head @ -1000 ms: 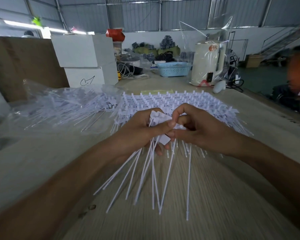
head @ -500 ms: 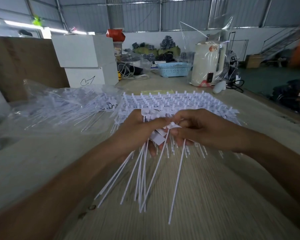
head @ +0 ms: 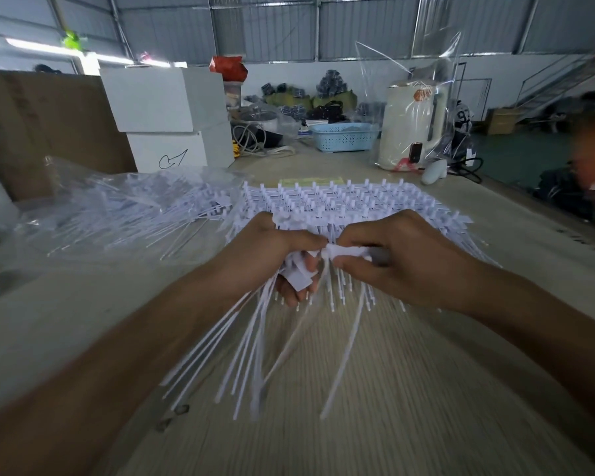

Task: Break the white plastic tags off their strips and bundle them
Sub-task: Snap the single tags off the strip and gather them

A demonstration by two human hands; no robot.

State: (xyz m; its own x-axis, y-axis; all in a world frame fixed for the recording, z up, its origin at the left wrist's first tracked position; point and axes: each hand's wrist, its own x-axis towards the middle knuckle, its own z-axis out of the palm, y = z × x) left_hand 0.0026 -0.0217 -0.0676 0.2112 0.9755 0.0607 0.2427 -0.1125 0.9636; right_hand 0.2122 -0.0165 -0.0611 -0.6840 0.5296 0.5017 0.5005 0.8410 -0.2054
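**Two hands, one tag between them**

Both hands meet over the stack. Our right hand [head: 402, 259] pinches the head of a single white tag [head: 346, 251] between thumb and forefinger, its thin tail curving down toward us. Our left hand [head: 275, 249] clutches the bundle of loose tags [head: 255, 341], heads in the fist, tails fanning out over the wooden table [head: 409, 407]. Just behind lies the stack of unbroken tag strips [head: 340, 201]; farther left, a clear bag of tags [head: 117, 207].

We judge the risk is in the left fist: loosen it to admit the new tag and the splayed tails could slip and scatter. Both wrists are bent inward, knuckles facing us, forearms converging from the lower corners.
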